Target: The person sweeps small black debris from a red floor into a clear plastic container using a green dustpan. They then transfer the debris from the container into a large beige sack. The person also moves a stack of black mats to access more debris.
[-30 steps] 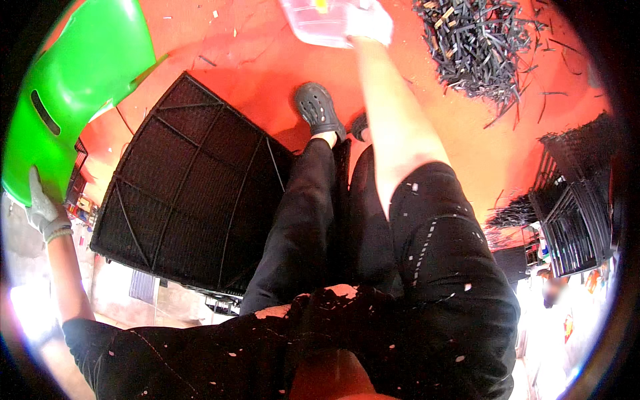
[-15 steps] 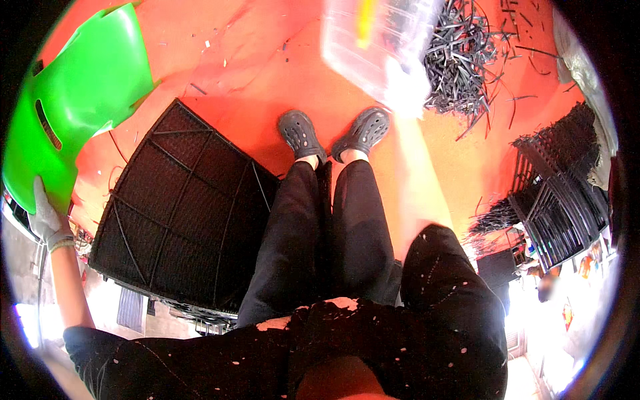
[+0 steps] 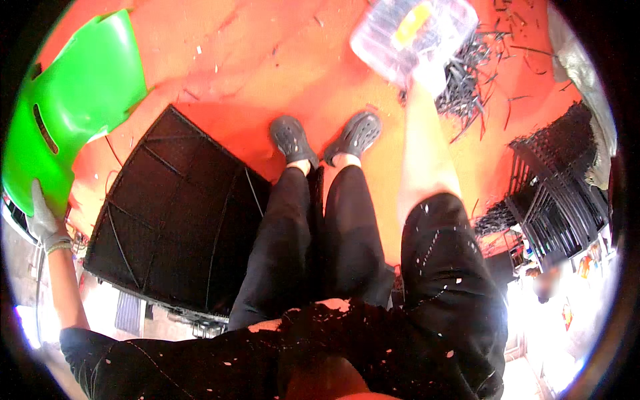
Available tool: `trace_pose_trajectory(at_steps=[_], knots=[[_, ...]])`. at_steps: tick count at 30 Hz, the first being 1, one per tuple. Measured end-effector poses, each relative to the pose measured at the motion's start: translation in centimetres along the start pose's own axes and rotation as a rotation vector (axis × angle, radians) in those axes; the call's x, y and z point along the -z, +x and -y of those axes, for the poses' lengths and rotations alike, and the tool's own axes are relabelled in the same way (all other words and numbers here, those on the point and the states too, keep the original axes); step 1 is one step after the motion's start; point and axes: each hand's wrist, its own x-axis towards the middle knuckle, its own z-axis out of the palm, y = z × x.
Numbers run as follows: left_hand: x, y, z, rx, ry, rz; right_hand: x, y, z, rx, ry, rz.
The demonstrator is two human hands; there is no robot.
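Observation:
My left hand (image 3: pixel 47 221), in a pale work glove, grips the near edge of a green moulded plastic chair (image 3: pixel 80 100) at the far left. Its thumb lies on the green surface and the other fingers are hidden behind it. On the other side, my right arm reaches far forward. My right hand (image 3: pixel 428 75), overexposed and slightly blurred, is closed on the near side of a clear plastic box (image 3: pixel 380 40). Something yellow (image 3: pixel 412 25) shows in or behind the clear plastic. The box hangs over the left part of a heap of black strips (image 3: pixel 467 70).
A dark woven panel on a frame (image 3: pixel 173 207) leans by my left leg. Stacked black slatted frames (image 3: pixel 557 193) stand at the right, beside a greyish sack (image 3: pixel 587 87). Black scraps lie scattered over the red floor (image 3: pixel 233 60). A blurred person (image 3: pixel 548 283) is at the lower right.
My right hand has carried the clear box to the right and tilted it, so it covers more of the strip heap. My left hand stays on the green chair, nearly still.

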Motion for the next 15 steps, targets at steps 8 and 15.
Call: trace_pose_trajectory(at_steps=[8, 15], knots=[[-2.2, -2.0, -0.6, -0.036, -0.002, -0.077, 5.6, -5.2, -0.7, -0.158, 0.43, -0.026], [-3.4, -3.2, -2.1, 0.03, 0.051, -0.036, -6.1, -5.5, 13.5, 0.099, 0.087, 0.359]])
